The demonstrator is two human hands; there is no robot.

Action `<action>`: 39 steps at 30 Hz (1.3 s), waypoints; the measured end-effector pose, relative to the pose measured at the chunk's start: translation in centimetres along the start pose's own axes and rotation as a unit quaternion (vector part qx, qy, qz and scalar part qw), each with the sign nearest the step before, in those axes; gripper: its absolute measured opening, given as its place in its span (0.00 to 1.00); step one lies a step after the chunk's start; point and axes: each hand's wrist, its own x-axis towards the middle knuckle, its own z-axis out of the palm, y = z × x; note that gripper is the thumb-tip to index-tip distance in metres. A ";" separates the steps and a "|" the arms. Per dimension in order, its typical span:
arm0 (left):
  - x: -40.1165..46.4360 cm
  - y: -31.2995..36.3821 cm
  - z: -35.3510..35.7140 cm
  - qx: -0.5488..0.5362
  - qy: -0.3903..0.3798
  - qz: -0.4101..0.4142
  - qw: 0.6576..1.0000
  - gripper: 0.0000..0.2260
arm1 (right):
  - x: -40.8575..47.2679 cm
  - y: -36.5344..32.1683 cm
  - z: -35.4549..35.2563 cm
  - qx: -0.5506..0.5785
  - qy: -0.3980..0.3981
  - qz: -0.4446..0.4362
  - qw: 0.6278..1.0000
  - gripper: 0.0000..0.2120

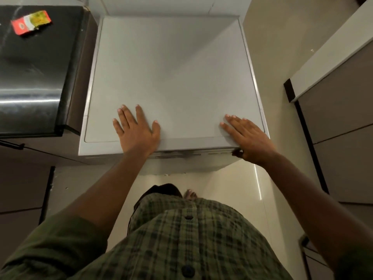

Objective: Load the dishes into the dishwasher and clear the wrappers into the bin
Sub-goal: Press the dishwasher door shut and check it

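Looking straight down at the dishwasher — it fills the middle of the frame, white flat top, door closed. Both hands lie flat on its near edge. The left hand sits lower centre with its fingers spread and straight, holding nothing. The right hand is at the lower-right corner of the top, fingers released too, thumb tucked down over the front lip. A wrapper, red and yellow, lies in the upper left of the frame on the dark shiny counter just beside the dishwasher — well apart from both hands. A green plaid shirt fills the bottom.
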 end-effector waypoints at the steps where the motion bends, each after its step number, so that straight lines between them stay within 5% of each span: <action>1: 0.0 0.8 0.1 0.000 0.002 -0.004 1.000 0.39 | -0.2 0.2 0.0 0.004 0.001 0.006 1.000 0.62; 39: -0.2 -0.3 -0.4 0.038 0.006 0.046 0.998 0.42 | -1.2 0.3 0.3 -0.002 0.014 0.032 0.999 0.60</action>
